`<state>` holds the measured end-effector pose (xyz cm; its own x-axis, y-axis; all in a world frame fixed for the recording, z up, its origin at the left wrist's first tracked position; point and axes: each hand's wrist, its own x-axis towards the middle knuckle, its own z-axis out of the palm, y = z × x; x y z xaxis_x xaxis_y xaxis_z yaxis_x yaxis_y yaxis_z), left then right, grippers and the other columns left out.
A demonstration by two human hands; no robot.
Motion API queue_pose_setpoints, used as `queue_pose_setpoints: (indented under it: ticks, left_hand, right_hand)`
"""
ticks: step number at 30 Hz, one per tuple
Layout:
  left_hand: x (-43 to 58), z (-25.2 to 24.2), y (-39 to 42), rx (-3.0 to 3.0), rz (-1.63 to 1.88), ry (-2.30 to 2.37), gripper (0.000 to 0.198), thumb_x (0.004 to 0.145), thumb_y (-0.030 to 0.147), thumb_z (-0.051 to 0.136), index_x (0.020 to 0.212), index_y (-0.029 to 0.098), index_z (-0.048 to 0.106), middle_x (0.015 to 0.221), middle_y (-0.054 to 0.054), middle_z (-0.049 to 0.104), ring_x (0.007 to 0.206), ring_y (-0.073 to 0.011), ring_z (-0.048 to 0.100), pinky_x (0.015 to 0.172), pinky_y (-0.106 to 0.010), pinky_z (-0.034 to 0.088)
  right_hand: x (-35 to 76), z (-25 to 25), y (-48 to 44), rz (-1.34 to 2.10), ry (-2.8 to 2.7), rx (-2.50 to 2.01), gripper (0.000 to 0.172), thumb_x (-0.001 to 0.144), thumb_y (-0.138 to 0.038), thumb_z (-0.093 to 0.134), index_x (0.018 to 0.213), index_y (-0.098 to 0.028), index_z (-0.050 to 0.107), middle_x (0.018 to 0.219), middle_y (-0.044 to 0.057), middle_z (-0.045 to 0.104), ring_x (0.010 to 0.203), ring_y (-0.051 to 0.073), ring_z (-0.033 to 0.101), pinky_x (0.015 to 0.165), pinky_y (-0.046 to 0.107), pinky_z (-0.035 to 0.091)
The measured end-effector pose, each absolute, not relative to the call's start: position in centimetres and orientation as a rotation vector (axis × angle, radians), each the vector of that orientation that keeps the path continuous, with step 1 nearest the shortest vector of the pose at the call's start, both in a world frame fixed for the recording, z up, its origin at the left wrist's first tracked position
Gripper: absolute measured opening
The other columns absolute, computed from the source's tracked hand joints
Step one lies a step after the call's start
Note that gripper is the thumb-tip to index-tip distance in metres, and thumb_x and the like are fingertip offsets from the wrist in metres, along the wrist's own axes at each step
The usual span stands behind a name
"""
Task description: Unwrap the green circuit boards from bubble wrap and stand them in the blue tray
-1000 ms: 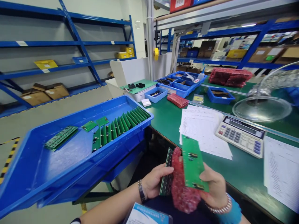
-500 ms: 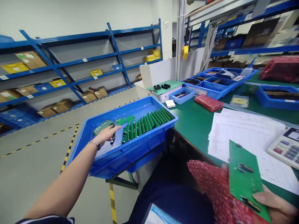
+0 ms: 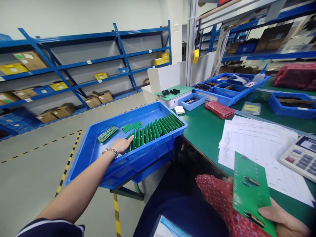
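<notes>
My left hand (image 3: 122,144) reaches into a blue tray (image 3: 113,171), fingers extended against the near end of a leaning row of green circuit boards (image 3: 154,129). I cannot see a board in its grasp. Two small green boards (image 3: 131,126) and a darker board (image 3: 107,134) lie flat further back in the tray. At the lower right my right hand (image 3: 283,221) is closed on a green circuit board (image 3: 250,193) and a red bubble-wrap bag (image 3: 222,200) over my lap.
The green workbench (image 3: 204,131) carries paper sheets (image 3: 256,148), a calculator (image 3: 300,158), blue bins (image 3: 222,87), a red packet (image 3: 219,109) and a white box (image 3: 170,95). Blue shelving with cardboard boxes (image 3: 56,112) lines the far wall. Yellow-black floor tape (image 3: 66,166) runs beside the tray.
My left hand left the stack at my lap, reached into the blue tray, and slid right to the leaning row of boards. The dark board it carried is gone from it. My right hand kept its board and bag.
</notes>
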<state>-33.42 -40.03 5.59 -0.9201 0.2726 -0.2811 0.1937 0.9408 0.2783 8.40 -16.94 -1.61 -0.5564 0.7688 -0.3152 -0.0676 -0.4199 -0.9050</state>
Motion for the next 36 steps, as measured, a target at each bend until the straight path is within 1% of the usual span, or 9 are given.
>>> queue_pose_setpoints:
  ticks: [3,6,8,11,16,19,24,30,36]
  left_hand:
    - [-33.2,6.4,-40.2,0.396,0.306,2.819,0.057,0.075,0.062,0.038,0.066,0.011,0.063,0.065,-0.016,0.063,0.068,-0.0343,0.064,0.080,-0.042,0.042]
    - [-31.1,7.8,-39.5,0.531,0.279,2.946,0.060,0.078,0.056,0.037,0.100,0.005,0.061,0.102,-0.023,0.062,0.104,-0.0406,0.053,0.091,-0.047,0.035]
    - [-27.8,8.4,-38.3,0.789,0.398,3.032,0.062,0.080,0.053,0.039,0.121,0.008,0.050,0.126,-0.020,0.050,0.117,-0.0370,0.043,0.097,-0.047,0.030]
    - [-20.2,8.2,-36.0,1.116,0.856,2.406,0.054,0.080,0.050,0.047,0.126,0.022,0.048,0.126,-0.008,0.052,0.109,-0.0258,0.052,0.092,-0.037,0.041]
    - [-10.0,4.7,-31.5,1.118,1.156,1.477,0.074,0.080,0.038,0.056,0.141,0.027,0.017,0.145,-0.009,0.028,0.125,-0.0252,0.038,0.095,-0.038,0.041]
    - [-9.0,3.3,-30.1,1.025,1.289,1.286,0.078,0.082,0.032,0.055,0.143,0.024,0.007,0.142,-0.012,0.032,0.124,-0.0239,0.040,0.100,-0.039,0.036]
    - [-10.3,3.3,-31.1,0.999,1.280,1.300,0.080,0.077,0.029,0.061,0.141,0.026,0.014,0.137,-0.011,0.040,0.113,-0.0229,0.051,0.094,-0.037,0.041]
    - [-12.4,5.0,-33.2,0.798,1.298,1.470,0.072,0.075,0.040,0.057,0.136,0.019,0.025,0.117,-0.014,0.051,0.083,-0.0233,0.062,0.063,-0.034,0.050]
    - [-24.4,10.6,-40.2,0.649,1.529,2.220,0.044,0.079,0.054,0.042,0.097,0.016,0.055,0.103,-0.008,0.057,0.083,-0.0160,0.057,0.071,-0.027,0.049]
  right_hand:
    - [7.8,-1.0,-17.3,2.152,-1.113,-1.045,0.040,0.054,-0.030,0.062,0.094,-0.028,0.065,0.086,0.008,0.068,0.080,0.036,0.062,0.067,0.049,0.052]
    - [6.7,0.3,-18.2,2.298,-1.056,-0.973,0.033,0.050,-0.020,0.061,0.083,-0.020,0.064,0.077,0.007,0.067,0.069,0.029,0.062,0.061,0.041,0.051]
    - [5.6,0.8,-18.8,2.327,-1.122,-0.915,0.036,0.053,-0.015,0.058,0.089,-0.019,0.061,0.079,0.005,0.067,0.069,0.024,0.061,0.062,0.036,0.050]
    - [3.9,0.9,-19.6,2.229,-1.358,-0.833,0.040,0.061,-0.012,0.052,0.099,-0.019,0.056,0.087,0.002,0.065,0.075,0.020,0.060,0.068,0.032,0.048]
    - [2.2,1.0,-21.2,1.771,-1.874,-0.648,0.043,0.070,-0.016,0.057,0.112,-0.019,0.048,0.105,0.005,0.057,0.094,0.020,0.056,0.084,0.036,0.046]
    - [2.1,1.3,-22.0,1.597,-2.051,-0.491,0.056,0.069,-0.013,0.059,0.122,-0.022,0.040,0.114,0.007,0.049,0.102,0.021,0.051,0.091,0.037,0.043]
    - [2.2,1.2,-22.5,1.636,-2.240,-0.319,0.081,0.064,-0.022,0.071,0.132,-0.023,0.026,0.124,0.011,0.042,0.110,0.024,0.047,0.093,0.038,0.043]
    - [2.1,0.3,-21.1,1.653,-1.996,-0.565,0.037,0.079,-0.042,0.055,0.112,-0.024,0.053,0.116,0.007,0.053,0.105,0.023,0.052,0.091,0.034,0.043]
    - [3.1,-0.1,-18.9,1.981,-1.641,-0.936,0.044,0.072,-0.050,0.062,0.107,-0.025,0.054,0.110,0.006,0.060,0.092,0.023,0.059,0.069,0.025,0.050]
